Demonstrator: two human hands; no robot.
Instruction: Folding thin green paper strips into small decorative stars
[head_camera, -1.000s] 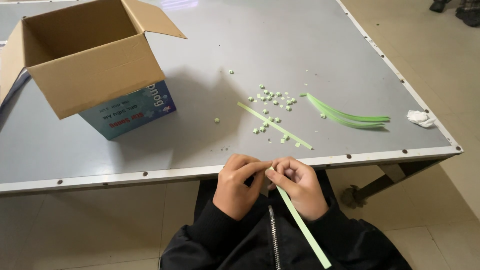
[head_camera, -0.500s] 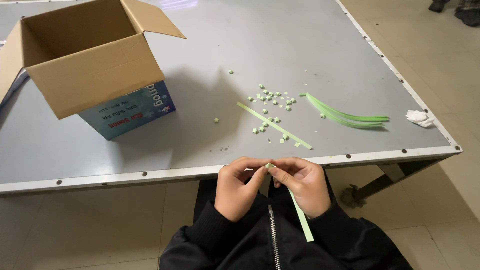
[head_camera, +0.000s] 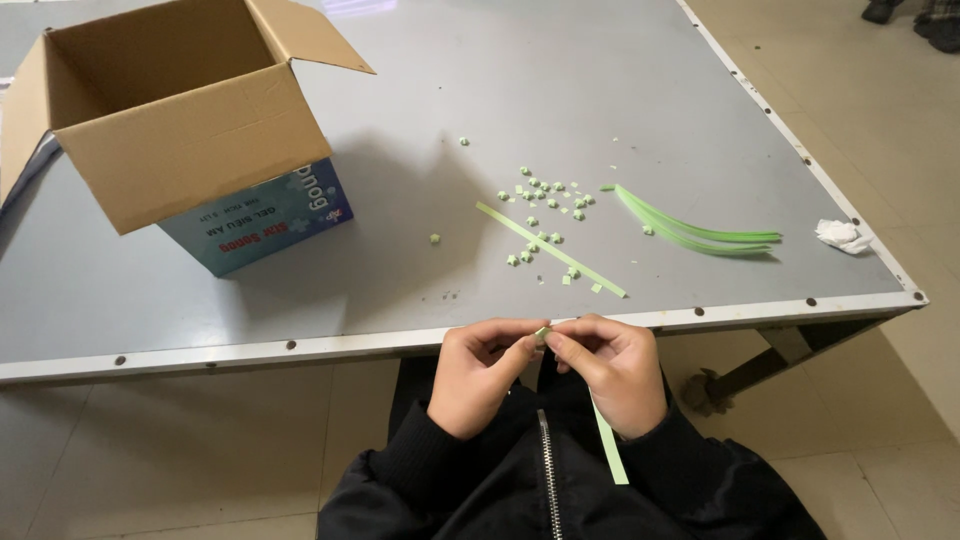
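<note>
Grey worktop (head_camera: 620, 90), metal-edged. Open cardboard box (head_camera: 180, 110) standing on it, far left of the hands. Bundle of green paper strips (head_camera: 700, 235) beyond the hands, to the right; a single strip (head_camera: 550, 250) and scattered small green folded pieces (head_camera: 545, 190) lie beyond the hands. Left hand (head_camera: 480, 375) and right hand (head_camera: 615, 370) meet just off the worktop's near edge, fingertips pinched shut on one green paper strip (head_camera: 608, 450), its tail hanging below the right hand.

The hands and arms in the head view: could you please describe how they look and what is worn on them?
Both the left hand and right hand are bare, without gloves or visible rings. Long black jacket sleeves end in snug cuffs at the wrists, and a silver front zip runs between them.
</note>
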